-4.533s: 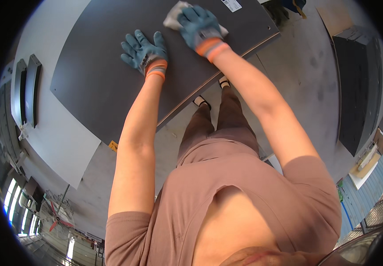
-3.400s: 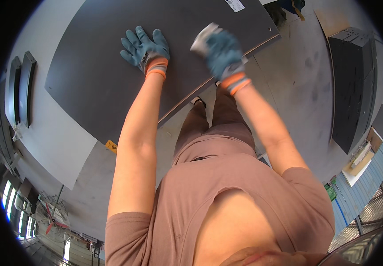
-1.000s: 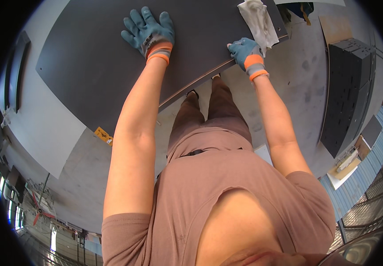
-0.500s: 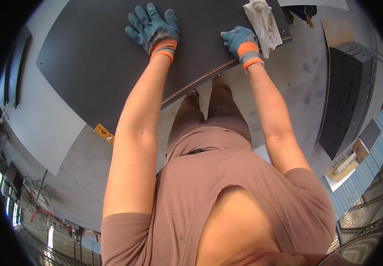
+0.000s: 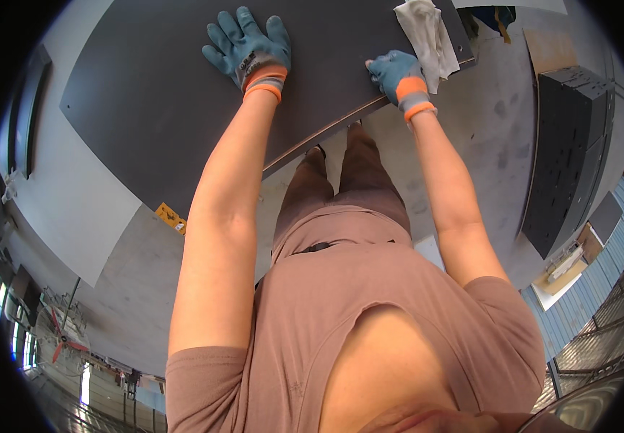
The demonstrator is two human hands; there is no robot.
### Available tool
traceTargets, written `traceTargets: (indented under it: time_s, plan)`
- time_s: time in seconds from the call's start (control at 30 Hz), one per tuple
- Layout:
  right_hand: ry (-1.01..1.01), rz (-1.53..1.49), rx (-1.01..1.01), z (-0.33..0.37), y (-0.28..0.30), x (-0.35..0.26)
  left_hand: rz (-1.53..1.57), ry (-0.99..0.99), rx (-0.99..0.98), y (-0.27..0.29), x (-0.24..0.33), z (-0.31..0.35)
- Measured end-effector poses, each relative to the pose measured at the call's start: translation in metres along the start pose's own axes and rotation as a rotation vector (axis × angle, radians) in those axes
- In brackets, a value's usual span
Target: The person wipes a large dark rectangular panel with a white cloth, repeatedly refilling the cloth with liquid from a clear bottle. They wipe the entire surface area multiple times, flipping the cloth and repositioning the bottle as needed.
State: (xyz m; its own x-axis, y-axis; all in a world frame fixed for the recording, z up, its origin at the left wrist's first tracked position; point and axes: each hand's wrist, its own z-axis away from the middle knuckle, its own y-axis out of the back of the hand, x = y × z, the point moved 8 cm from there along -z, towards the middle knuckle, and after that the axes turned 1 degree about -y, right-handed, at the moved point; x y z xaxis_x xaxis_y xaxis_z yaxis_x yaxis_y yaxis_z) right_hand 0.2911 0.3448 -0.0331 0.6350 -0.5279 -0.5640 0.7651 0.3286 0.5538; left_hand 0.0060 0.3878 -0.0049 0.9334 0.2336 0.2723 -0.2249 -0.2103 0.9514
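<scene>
A large dark grey panel (image 5: 146,108) lies flat in front of me. My left hand (image 5: 243,47), in a blue-grey work glove with an orange cuff, rests palm down on it with the fingers spread. Close to the panel's near edge, my right hand (image 5: 396,72) wears a matching glove, its fingers curled closed on the surface. A small pale tip shows by its thumb side; what the fingers hold, if anything, is hidden. Just beyond the right hand, a crumpled off-white cloth (image 5: 427,40) lies across the panel and hangs over its near edge.
Stacked black panels (image 5: 568,155) stand on the floor to the right. A small yellow-orange card or packet (image 5: 171,216) is beside the panel's left corner. A fan with red blades (image 5: 59,335) stands at the lower left. My legs are close to the panel's near edge.
My right hand has slid slightly right and toward me, along the panel's near edge, still closed. My left hand has stayed almost in place.
</scene>
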Motion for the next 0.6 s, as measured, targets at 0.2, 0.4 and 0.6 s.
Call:
traceTargets:
  time_s: [0.2,0.4,0.6]
  plan:
    - [0.304,0.202,0.114,-0.011,-0.001,0.009,0.021,0.004,-0.005,0.003,0.002,0.001]
    - [-0.098,0.034,0.091,-0.003,0.005,-0.013,0.032,-0.009,-0.005,0.000,0.001,0.003]
    - [0.437,-0.194,0.361,0.041,0.041,-0.027,0.053,0.008,-0.013,0.006,0.000,0.002]
